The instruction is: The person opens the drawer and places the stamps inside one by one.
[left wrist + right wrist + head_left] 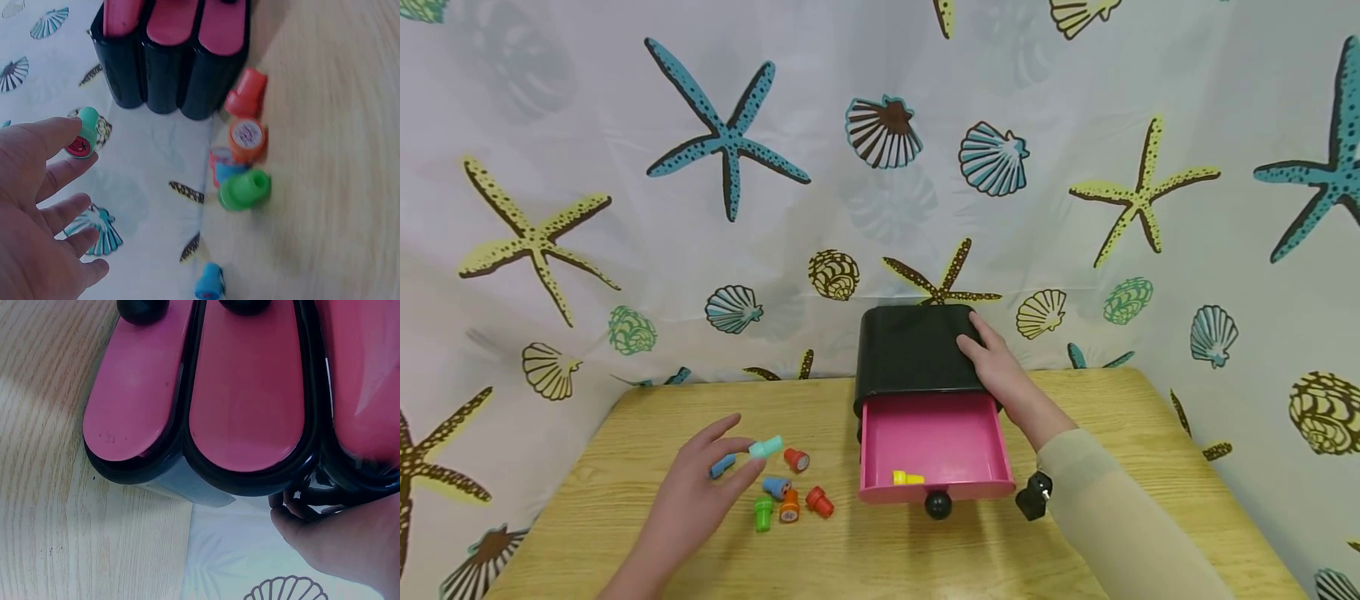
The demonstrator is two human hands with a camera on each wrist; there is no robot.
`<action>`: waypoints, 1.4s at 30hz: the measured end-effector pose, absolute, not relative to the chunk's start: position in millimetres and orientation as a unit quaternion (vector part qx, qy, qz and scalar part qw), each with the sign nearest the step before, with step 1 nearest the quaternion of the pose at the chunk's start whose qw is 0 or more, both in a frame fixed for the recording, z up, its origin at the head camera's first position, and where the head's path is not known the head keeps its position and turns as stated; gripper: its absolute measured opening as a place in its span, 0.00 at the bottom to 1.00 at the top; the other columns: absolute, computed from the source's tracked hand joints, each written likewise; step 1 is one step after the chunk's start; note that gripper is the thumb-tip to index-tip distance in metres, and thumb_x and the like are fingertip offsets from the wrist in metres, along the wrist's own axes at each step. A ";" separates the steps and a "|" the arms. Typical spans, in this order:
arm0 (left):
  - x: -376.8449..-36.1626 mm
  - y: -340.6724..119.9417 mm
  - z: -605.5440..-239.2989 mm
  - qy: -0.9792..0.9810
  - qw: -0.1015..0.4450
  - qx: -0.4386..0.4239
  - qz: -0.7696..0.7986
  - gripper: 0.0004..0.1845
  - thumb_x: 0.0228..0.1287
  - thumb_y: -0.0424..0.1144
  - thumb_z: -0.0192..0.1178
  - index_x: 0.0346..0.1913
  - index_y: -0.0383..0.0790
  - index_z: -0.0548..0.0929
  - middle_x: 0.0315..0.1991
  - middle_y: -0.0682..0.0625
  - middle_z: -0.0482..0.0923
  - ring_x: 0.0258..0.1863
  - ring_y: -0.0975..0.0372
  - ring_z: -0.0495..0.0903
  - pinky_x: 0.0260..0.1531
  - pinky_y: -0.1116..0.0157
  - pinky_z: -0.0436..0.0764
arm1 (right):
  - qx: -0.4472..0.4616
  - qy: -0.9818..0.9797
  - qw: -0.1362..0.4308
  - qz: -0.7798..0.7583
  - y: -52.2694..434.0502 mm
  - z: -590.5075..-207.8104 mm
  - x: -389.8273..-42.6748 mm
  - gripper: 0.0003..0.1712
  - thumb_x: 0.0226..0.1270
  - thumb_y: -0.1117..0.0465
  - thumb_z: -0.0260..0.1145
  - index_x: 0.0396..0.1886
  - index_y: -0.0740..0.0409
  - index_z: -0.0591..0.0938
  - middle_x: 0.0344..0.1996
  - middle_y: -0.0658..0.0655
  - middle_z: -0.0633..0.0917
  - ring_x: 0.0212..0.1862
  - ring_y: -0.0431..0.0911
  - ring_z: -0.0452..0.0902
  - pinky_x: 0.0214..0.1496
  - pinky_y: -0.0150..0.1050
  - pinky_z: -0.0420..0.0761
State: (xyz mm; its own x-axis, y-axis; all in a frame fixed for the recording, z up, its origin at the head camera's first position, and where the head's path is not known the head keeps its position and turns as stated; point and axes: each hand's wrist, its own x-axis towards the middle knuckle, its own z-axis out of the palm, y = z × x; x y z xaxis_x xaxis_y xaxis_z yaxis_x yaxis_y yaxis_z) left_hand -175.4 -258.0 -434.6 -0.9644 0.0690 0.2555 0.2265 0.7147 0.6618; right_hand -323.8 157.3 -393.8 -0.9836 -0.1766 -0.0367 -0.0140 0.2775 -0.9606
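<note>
My left hand (703, 475) pinches a mint-green toy stamp (766, 447) between thumb and fingertip, above the table. In the left wrist view its end shows a red face. My right hand (1003, 375) holds the upper right edge of a black drawer unit (917, 350), thumb on top, other fingers partly hidden down the side. The unit's pink top drawer (932, 433) is pulled out, and a yellow stamp (907, 477) lies inside near its front. Two lower pink-fronted drawers (247, 394) are closed.
Left of the drawer unit, several stamps lie loose: green (763, 513), orange (789, 506), red (820, 502) and blue (722, 465) among them. A black knob (937, 505) juts from the drawer front. Behind the wooden table (820, 567) hangs a shell-patterned curtain (805, 225).
</note>
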 end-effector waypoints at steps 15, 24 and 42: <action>-181.9 -192.8 -415.0 -0.895 0.111 -0.118 -0.415 0.13 0.75 0.44 0.75 0.57 0.45 0.92 0.82 0.42 0.68 0.81 0.36 0.61 0.71 0.27 0.69 | -0.058 0.798 0.074 -0.595 158.1 -394.9 -323.9 0.41 0.93 0.45 0.50 0.94 0.41 0.44 0.91 0.57 0.39 0.90 0.58 0.31 0.88 0.63 0.45; -185.9 -163.8 -415.0 -0.882 0.100 -0.133 -0.442 0.13 0.73 0.41 0.77 0.56 0.45 0.92 0.82 0.45 0.68 0.81 0.40 0.61 0.65 0.35 0.80 | -0.053 0.799 0.072 -0.595 158.3 -395.8 -324.9 0.41 0.93 0.45 0.50 0.94 0.40 0.45 0.91 0.57 0.40 0.90 0.57 0.31 0.88 0.62 0.46; -187.9 -135.4 -417.9 -0.878 0.099 -0.132 -0.449 0.14 0.71 0.44 0.78 0.56 0.47 0.93 0.82 0.49 0.70 0.82 0.44 0.63 0.74 0.34 0.70 | -0.053 0.805 0.070 -0.586 158.8 -394.1 -324.2 0.41 0.93 0.45 0.50 0.94 0.41 0.45 0.91 0.58 0.41 0.90 0.58 0.31 0.88 0.63 0.45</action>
State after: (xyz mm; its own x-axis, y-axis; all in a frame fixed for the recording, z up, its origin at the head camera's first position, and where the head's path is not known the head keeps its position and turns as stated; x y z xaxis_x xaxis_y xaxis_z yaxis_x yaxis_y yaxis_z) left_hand -187.9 -135.4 -417.9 -0.9457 0.1423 0.2922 0.3202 0.5627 0.7622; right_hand -324.2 158.8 -394.1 -0.9845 -0.1683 -0.0501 -0.0040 0.3066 -0.9518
